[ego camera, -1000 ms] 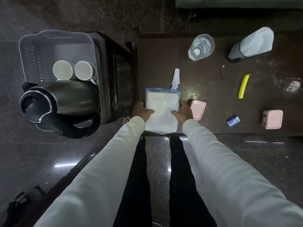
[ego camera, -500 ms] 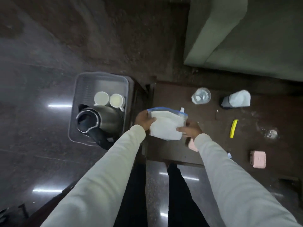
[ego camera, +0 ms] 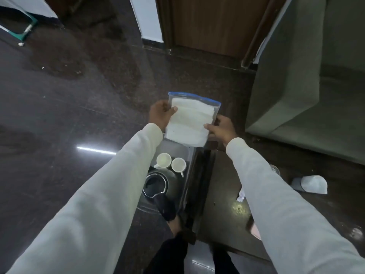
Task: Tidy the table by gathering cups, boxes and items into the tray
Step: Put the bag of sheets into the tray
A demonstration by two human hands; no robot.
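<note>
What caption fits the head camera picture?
Both hands, left and right, hold a zip bag above the tray.

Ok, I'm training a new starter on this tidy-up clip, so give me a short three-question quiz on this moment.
1. True or false: the zip bag of white contents lies flat on the table.
2. What stands in the tray beside the kettle? A) two white cups B) a yellow marker C) a pink box
3. Which hands grip the bag?

Key
1. False: it is held up in the air.
2. A
3. Both: the left hand on its left edge, the right hand on its right.
</note>
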